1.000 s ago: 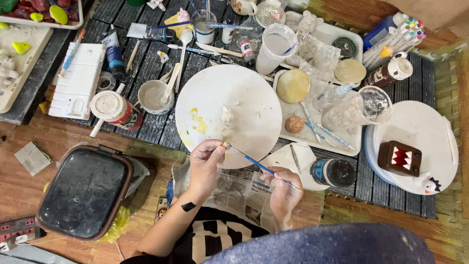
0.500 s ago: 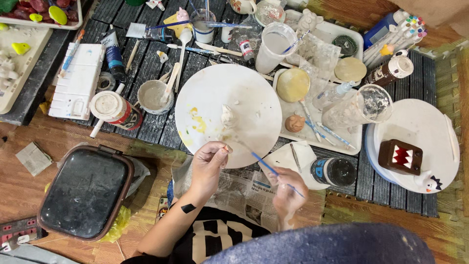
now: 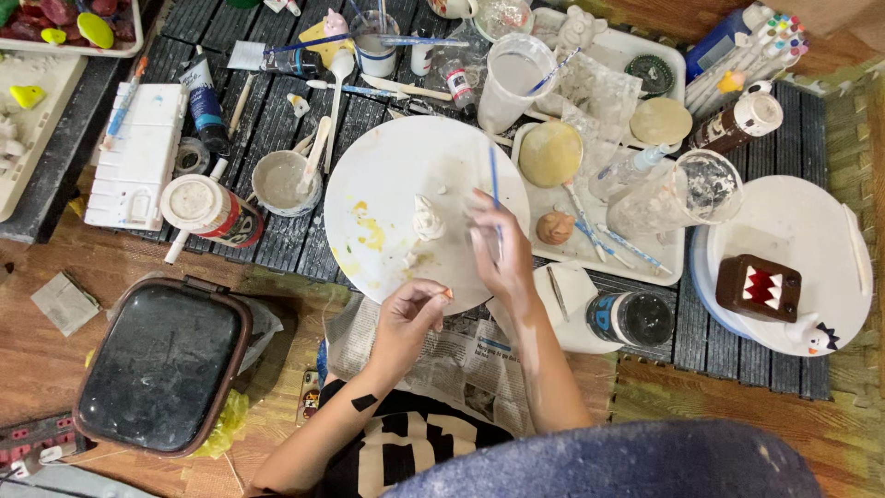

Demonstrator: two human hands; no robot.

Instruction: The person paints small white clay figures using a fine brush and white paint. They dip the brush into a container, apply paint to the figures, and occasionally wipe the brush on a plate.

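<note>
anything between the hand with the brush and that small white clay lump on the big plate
Nothing visible does. The right hand holds the thin blue brush just right of the white clay lump on the round white plate, with only bare plate between them. The left hand sits lower, at the plate's near rim.

A craft corner on a home floor: paint tubes, brushes, a smeared white palette plate and painted figurines crowd slatted mats.

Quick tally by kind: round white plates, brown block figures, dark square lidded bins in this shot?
Round white plates: 2, one under the hands, one at right.
Brown block figures: 1.
Dark square lidded bins: 1.
Total: 4
</note>
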